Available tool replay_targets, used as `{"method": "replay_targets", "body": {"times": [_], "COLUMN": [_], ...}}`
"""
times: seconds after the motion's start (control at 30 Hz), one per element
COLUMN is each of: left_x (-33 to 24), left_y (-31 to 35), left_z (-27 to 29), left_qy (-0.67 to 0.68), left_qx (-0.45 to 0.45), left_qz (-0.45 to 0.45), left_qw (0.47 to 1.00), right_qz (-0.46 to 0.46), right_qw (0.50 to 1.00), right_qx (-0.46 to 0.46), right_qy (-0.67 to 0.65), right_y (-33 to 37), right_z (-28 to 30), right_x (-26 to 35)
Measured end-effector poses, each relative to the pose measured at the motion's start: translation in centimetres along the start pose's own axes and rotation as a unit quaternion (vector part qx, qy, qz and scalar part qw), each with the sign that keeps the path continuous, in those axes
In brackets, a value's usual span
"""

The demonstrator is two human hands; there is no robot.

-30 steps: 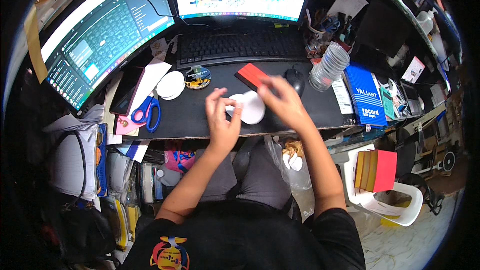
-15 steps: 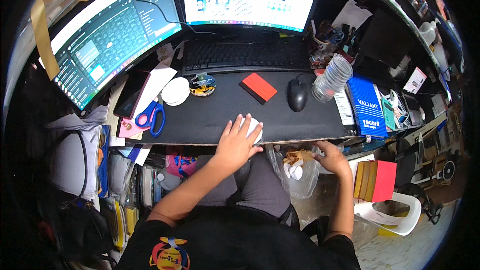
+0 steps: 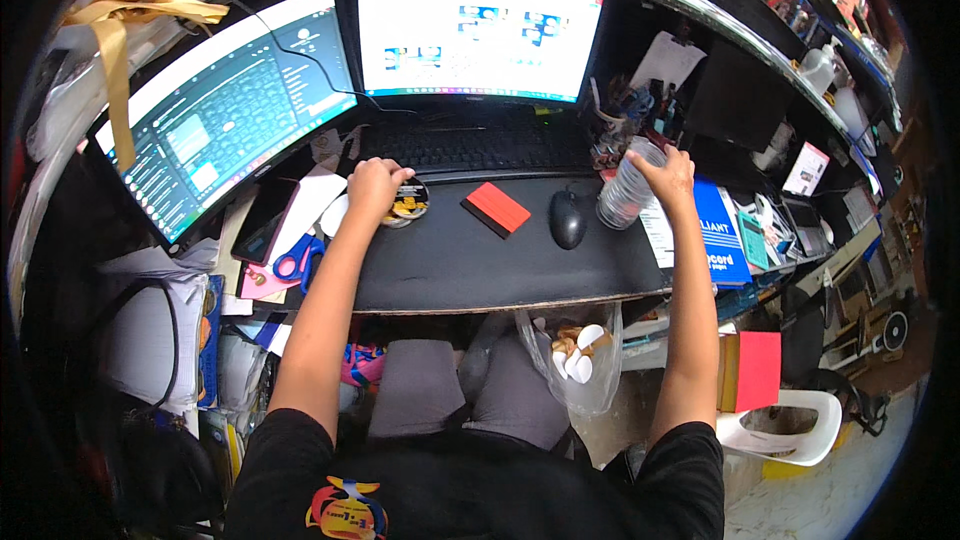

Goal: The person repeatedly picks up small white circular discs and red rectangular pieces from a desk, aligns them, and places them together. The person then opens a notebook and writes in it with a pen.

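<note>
Both hands reach outward from the red block (image 3: 496,208): the left hand (image 3: 376,187), fingers curled, rests on a tape roll (image 3: 407,204); the right hand (image 3: 664,174) grips the stacked clear cups (image 3: 627,190). Tilting could spill that stack onto the mouse (image 3: 567,219).

Two monitors (image 3: 480,35), one mouse (image 3: 567,217)

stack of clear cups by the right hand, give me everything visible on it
The stack of clear plastic cups looks like thin, ribbed, see-through disposable cups nested into one column. It stands on the right part of the black desk, tilted slightly, just right of the black mouse and left of a blue book. The right hand rests on its upper end, fingers over the rim. The cup count cannot be told.
</note>
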State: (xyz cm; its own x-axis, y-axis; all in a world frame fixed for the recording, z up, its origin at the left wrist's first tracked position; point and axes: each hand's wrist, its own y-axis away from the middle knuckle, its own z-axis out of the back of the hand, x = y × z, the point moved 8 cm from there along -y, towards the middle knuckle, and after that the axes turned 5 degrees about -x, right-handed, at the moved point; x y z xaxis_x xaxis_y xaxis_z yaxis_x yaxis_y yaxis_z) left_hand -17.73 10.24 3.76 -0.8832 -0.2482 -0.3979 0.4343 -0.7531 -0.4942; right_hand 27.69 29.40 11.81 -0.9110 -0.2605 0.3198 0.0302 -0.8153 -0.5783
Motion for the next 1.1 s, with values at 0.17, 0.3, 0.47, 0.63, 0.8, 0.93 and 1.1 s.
{"method": "replay_targets", "body": {"times": [0.17,0.3,0.47,0.63,0.8,0.93,1.1], "left_x": [0.0,-4.5,-12.9,-18.1,-22.2,-19.4,-11.7], "left_y": [2.4,5.2,10.4,13.8,18.2,19.5,18.0], "left_z": [0.8,2.4,-3.8,-4.9,-5.7,-6.9,-4.8], "left_qy": [-0.032,0.203,0.771,0.835,0.823,0.772,0.745], "left_qx": [-0.139,-0.180,0.243,0.354,0.403,0.367,0.268], "left_qz": [-0.015,-0.058,0.218,0.276,0.237,0.297,0.328], "left_qw": [0.990,0.961,0.547,0.318,0.323,0.425,0.516], "right_qz": [-0.073,-0.108,0.041,0.206,0.054,0.076,0.182], "right_qw": [0.992,0.994,0.968,0.940,0.629,0.780,0.867], "right_qx": [0.098,0.010,-0.011,0.130,0.054,-0.043,0.118], "right_qy": [0.023,0.017,-0.246,-0.240,-0.773,-0.620,-0.448], "right_y": [-1.3,-0.2,7.7,19.9,21.7,19.2,16.4], "right_z": [-1.9,0.7,3.2,1.6,2.4,0.8,-7.0], "right_x": [-0.8,1.2,11.0,18.2,18.0,16.8,22.2]}}
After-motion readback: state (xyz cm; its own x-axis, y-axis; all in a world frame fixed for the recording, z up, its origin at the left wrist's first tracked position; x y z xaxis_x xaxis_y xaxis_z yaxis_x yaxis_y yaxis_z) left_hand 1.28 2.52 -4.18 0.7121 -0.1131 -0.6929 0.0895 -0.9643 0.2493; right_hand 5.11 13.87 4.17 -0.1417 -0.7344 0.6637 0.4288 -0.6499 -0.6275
